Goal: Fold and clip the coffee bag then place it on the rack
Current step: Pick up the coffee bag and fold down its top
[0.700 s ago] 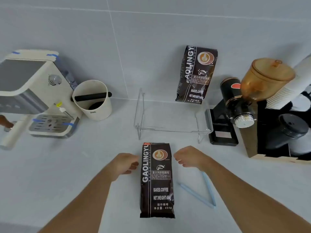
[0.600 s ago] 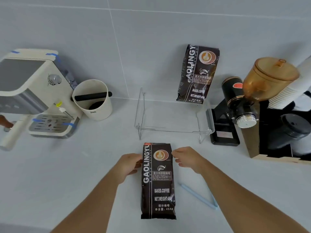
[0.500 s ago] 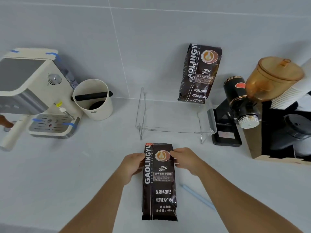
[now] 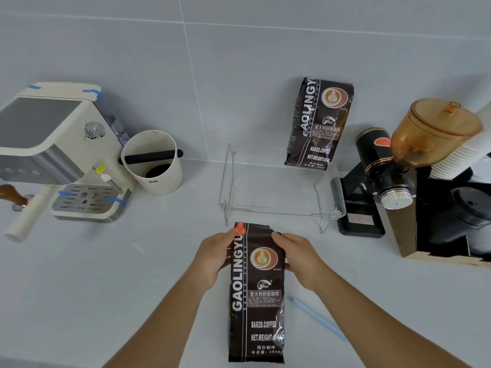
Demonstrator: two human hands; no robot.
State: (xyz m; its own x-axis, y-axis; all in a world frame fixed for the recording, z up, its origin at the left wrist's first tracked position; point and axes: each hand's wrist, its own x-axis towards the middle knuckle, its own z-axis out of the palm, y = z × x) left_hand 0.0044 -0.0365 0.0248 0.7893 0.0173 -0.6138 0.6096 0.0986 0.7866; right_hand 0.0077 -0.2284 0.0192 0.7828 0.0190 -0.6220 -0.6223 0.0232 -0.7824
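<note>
A dark brown coffee bag [image 4: 257,301] lies flat on the white counter, its open top pointing away from me. My left hand [image 4: 215,257] grips the bag's upper left edge and my right hand [image 4: 300,257] grips its upper right edge. A pale blue clip [image 4: 317,317] lies on the counter to the right, partly hidden under my right forearm. The clear acrylic rack [image 4: 281,208] stands just beyond the bag.
A second coffee bag [image 4: 318,123] stands on the rack's back right, leaning on the tiled wall. A cream espresso machine [image 4: 58,152] and a knock box [image 4: 154,163] are at the left. A black grinder [image 4: 377,171] and a cup holder [image 4: 451,203] are at the right.
Both hands have closed in from either side and taken hold of the bag's top corners. The view has drifted slightly, so more of the clip is covered by my right arm.
</note>
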